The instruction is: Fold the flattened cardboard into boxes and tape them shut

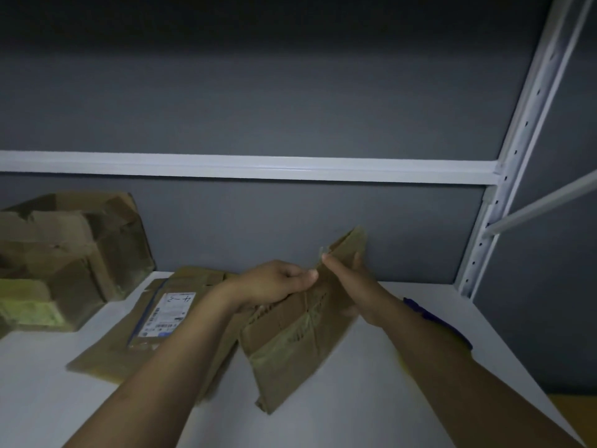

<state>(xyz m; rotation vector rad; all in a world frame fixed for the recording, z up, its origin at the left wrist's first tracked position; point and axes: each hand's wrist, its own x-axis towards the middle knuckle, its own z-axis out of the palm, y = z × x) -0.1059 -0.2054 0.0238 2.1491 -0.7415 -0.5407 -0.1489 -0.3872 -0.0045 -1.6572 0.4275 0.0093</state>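
Note:
A flattened brown cardboard box [290, 344] is held tilted above the white shelf surface, its lower corner near the shelf. My left hand [274, 281] grips its upper left edge, fingers curled over the cardboard. My right hand [345, 279] holds the upper right part, thumb on the near face and fingers behind the raised flap [350, 242]. Under my left forearm lies another flattened box [135, 337] with a white shipping label [168, 313] facing up.
Folded and crumpled cardboard boxes [64, 253] are piled at the left against the grey back wall. A dark blue object [433, 318] lies on the shelf behind my right forearm. A white metal upright [504, 189] and crossbar [258, 168] frame the shelf [355, 415].

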